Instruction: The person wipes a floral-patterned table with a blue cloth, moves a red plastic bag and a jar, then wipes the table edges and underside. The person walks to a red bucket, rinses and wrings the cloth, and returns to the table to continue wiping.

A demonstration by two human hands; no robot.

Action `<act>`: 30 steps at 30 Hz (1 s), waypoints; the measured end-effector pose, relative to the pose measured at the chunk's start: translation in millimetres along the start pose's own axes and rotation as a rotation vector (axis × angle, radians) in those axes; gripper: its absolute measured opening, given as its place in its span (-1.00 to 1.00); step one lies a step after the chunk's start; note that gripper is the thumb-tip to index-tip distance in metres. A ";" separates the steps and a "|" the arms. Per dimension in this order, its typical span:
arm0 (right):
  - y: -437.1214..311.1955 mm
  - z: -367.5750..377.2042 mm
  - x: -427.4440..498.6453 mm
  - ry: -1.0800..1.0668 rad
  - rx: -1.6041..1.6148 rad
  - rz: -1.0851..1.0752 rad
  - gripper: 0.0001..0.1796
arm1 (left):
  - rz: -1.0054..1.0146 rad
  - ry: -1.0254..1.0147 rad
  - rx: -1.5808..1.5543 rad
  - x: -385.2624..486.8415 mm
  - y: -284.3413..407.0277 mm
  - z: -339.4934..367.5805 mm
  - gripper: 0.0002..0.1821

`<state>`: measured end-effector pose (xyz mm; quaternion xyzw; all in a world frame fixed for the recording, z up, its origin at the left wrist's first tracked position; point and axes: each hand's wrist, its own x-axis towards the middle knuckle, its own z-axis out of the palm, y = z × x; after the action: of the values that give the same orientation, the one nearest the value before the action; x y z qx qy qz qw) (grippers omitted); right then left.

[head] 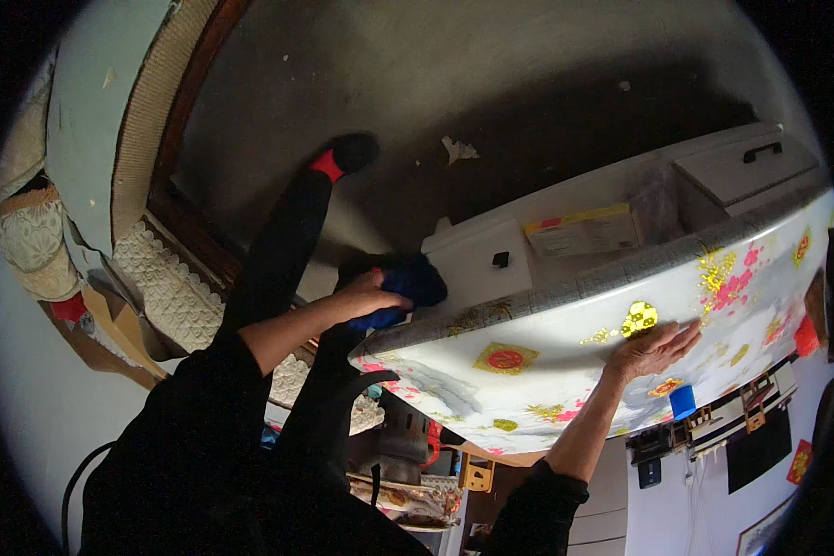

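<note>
My left hand point(372, 299) grips a bunched dark blue cloth point(422, 280) against the white end panel of the table, close to its near corner. My right hand point(657, 351) rests on the glossy floral table cover point(584, 347), fingers stretched out, beside a shiny yellow motif; no held thing shows under it. Beneath the grey cover edge, a white cabinet side has a panel with a black knob point(500, 260), an open compartment holding a yellow-and-white printed packet point(584, 231), and another panel with a black handle point(763, 152).
A blue cup point(682, 402) stands by the table's far edge, with a red object point(806, 337) farther right. A wood-framed seat with a quilted cream cover point(167, 285) lies left. A scrap point(460, 149) is on the grey floor near my foot. A metal stove-like drum point(399, 434) stands below the table corner.
</note>
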<state>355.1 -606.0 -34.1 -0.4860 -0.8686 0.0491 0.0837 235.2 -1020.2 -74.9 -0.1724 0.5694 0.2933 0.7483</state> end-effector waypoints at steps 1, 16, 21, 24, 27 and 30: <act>-5.9 0.7 1.2 0.001 0.011 0.001 -0.12 | 0.036 0.026 0.066 3.5 2.4 2.4 -0.07; -1.3 2.2 4.1 -0.020 0.033 -0.010 -0.07 | 0.378 0.218 0.285 150.7 2.5 45.4 -0.06; 1.5 3.4 2.6 -0.019 0.057 -0.036 -0.07 | 0.284 0.161 0.066 150.3 -20.8 40.1 -0.03; 1.2 1.6 2.2 0.001 0.019 -0.024 -0.08 | 0.214 0.197 0.204 116.8 -43.4 46.8 0.04; 2.0 1.5 3.0 0.011 0.021 -0.014 -0.10 | 0.194 0.115 0.268 83.1 -48.4 49.5 0.10; 2.0 1.4 0.6 0.008 0.033 -0.009 -0.10 | 0.207 -0.042 0.252 55.7 -27.2 54.0 0.05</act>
<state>356.2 -604.4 -35.7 -0.4809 -0.8694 0.0611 0.0956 303.1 -995.6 -114.3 -0.0114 0.6006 0.2986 0.7416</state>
